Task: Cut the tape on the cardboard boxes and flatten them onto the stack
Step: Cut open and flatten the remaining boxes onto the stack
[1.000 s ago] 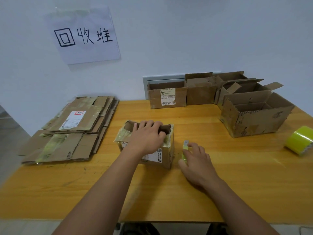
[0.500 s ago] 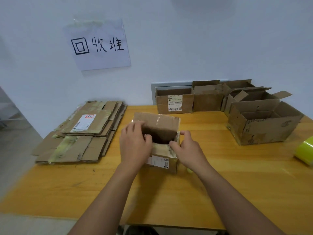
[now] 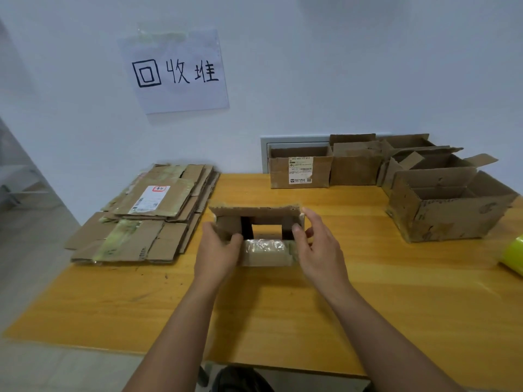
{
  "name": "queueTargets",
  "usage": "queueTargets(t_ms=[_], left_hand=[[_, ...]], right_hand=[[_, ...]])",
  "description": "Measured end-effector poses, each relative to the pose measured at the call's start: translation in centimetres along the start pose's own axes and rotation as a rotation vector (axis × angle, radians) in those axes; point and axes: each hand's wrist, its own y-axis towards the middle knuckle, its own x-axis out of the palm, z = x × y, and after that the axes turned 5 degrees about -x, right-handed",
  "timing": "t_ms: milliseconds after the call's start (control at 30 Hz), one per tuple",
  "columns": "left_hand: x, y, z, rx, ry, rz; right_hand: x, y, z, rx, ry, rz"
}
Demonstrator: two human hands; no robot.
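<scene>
Paper sign (image 3: 174, 69) taped to the wall, hand-lettered "回收堆". Below it, stack of flattened cardboard (image 3: 147, 213) at bench (image 3: 283, 321) left edge; top sheet carries a white shipping label with a red mark, print unreadable. Small cardboard box (image 3: 256, 230) mid-bench, long axis left-right, open through both ends so the bench shows inside; crinkled clear tape on its near flap. Left hand (image 3: 218, 250) grips the left end, thumb curled inside. Right hand (image 3: 318, 247) grips the right end, thumb on the near edge. Open cartons (image 3: 447, 205) back right, one labelled (image 3: 300, 169). Yellow-green tape roll (image 3: 513, 254) at right edge
</scene>
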Motion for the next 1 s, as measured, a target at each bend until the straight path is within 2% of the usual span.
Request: queueTargets(t_ms=[100,200,267,367,533,733,867,1000], left_hand=[[-0.6,-0.3,-0.2,-0.041,-0.122,-0.269],[-2.0,-0.1,-0.6,0.001,-0.064,-0.543],[-2.7,0.1,-0.5,0.008,0.003,-0.613],[-2.8,0.0,0.1,0.018,-0.013,-0.578],[-2.3,-0.1,1.7,0.169,0.184,-0.275],[-1.7,-0.4,1.5,0.278,0.303,-0.213],[-0.2,-1.5,-0.3,0.424,0.34,-0.085],[0.9,-1.3,-1.4,0.275,0.234,-0.126]], right_hand=[[-0.1,0.2,0.6,0.084,-0.009,-0.067],[-0.7,0.8,0.8,0.202,0.027,-0.255],[-1.1,1.1,0.9,0.218,0.03,-0.352],[-1.4,1.4,1.1,0.165,-0.002,-0.388],[-1.4,1.4,0.5,0.136,-0.059,-0.334],[-2.0,1.9,0.2,0.163,0.183,-0.03],[-2.6,2.7,-0.3,0.169,0.327,0.096],[-3.0,3.2,-1.0,0.081,0.206,0.101]])
